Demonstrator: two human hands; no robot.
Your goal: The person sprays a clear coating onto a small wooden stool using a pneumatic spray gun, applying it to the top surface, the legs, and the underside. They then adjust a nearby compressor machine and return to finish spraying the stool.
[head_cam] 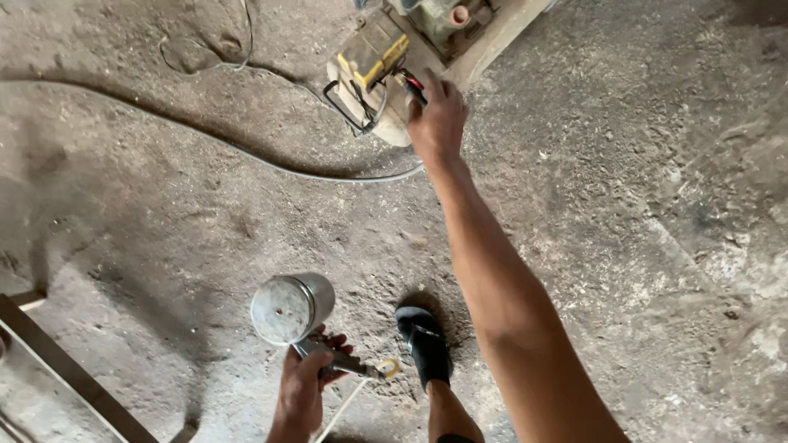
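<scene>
- Your left hand [302, 385] is clamped round the grip of a spray gun [316, 344], held low over the dirt floor [164, 213], just left of your black sandal [425, 344].
- Gun's metal cup [289, 308] sits on top w/ its round lid facing up at the camera. It looks rigid and prob. top-heavy if filled, so judge it best held by the handle, not the smooth cup, which could slip.
- A thin pale hose [341, 410] runs off the gun's rear brass fitting [387, 368], down out of frame. It's soft and may tug on the gun.
- Your right hand [437, 123] is stretched well fwd, fingers closed on a small dark, red-marked part [414, 84] at the machine [386, 57] near the top edge. Can't tell if it's a switch, plug or valve.
- The machine has a yellow box, sits on a pale base and looks heavy; not a thing to shift one-handed, I'd say.
- A grey cable [246, 152] snakes over the floor from far left to the machine's foot; a thinner wire [245, 41] loops above it.
- A dark metal frame bar [74, 377] cuts across the bottom-left corner, well apart from both hands.
</scene>
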